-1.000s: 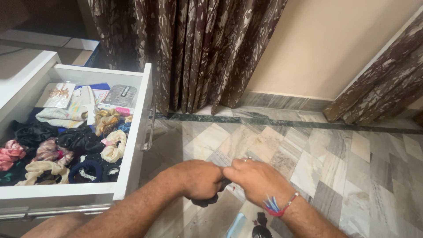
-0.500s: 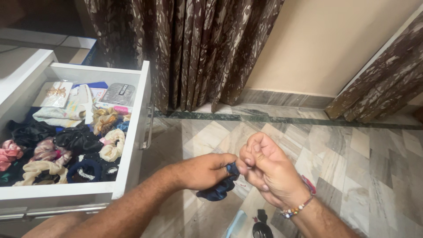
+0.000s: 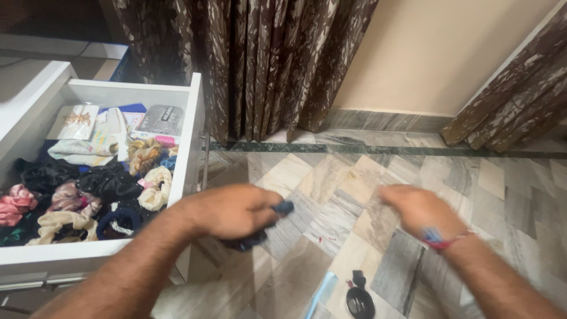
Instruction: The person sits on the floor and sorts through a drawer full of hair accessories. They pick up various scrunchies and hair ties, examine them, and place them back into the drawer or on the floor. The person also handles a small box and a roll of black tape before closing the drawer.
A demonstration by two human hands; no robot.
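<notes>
Half-hidden in the closed left hand (image 3: 227,211), a dark blue scrunchie (image 3: 282,208); the blurred right hand (image 3: 420,208) is loosely open, empty.

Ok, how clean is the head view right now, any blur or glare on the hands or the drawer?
Head view: both hands smear with motion, the right hand worst, its wrist thread a streak; the left hand is soft around the dark blue scrunchie. The open drawer and its scrunchies stay fairly sharp. Light is even and indoor, with no strong glare on the marble floor.
</notes>
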